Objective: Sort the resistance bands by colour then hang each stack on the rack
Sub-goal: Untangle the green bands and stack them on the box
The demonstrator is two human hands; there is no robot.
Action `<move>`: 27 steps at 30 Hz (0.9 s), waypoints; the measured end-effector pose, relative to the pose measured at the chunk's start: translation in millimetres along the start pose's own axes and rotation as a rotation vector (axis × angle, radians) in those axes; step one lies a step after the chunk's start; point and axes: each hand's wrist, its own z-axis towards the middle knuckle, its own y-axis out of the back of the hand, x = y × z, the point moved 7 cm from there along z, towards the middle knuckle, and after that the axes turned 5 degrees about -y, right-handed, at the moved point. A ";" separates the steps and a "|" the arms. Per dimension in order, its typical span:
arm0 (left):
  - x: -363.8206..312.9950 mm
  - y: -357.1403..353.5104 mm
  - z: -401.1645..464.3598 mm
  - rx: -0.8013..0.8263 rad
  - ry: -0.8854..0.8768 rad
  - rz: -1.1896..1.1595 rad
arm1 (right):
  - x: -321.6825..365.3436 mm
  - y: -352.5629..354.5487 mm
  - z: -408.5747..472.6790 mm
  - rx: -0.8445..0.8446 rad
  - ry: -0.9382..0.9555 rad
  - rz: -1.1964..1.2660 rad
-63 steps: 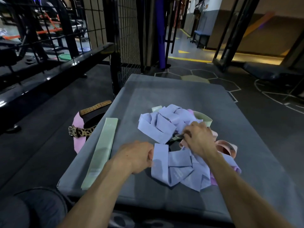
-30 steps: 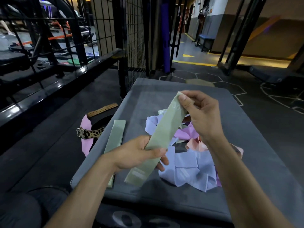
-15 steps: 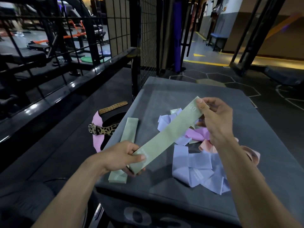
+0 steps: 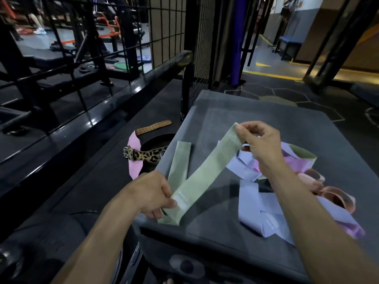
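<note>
The left hand [image 4: 151, 193] and right hand [image 4: 259, 141] each pinched one end of a green band [image 4: 207, 171], stretched above the grey table [image 4: 287, 121]. Another green band [image 4: 179, 163] lay flat just behind the left fingers. The messy band pile [image 4: 266, 218] sat under the right arm. A spotted belt [image 4: 146, 155] lay on the floor, left of the table.

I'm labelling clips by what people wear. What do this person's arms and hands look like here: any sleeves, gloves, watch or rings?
Both forearms are bare all the way to the bottom edge of the picture, so no sleeves show. The left hand and right hand wear no gloves. No watch or wristband shows at either wrist, and no rings can be seen on the visible fingers, though the frame is somewhat blurred.
</note>
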 end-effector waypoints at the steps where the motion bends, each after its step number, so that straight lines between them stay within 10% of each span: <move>1: 2.2 0.7 -0.2 -0.004 0.020 -0.003 | -2.0 -10.2 4.2 0.032 0.000 -0.016; 14: 17.8 -3.0 3.7 0.199 0.169 -0.148 | -53.7 -169.7 78.3 0.389 0.093 -0.449; 27: 22.9 -9.3 14.5 0.190 0.144 -0.084 | -100.3 -194.7 76.9 0.396 0.007 -0.613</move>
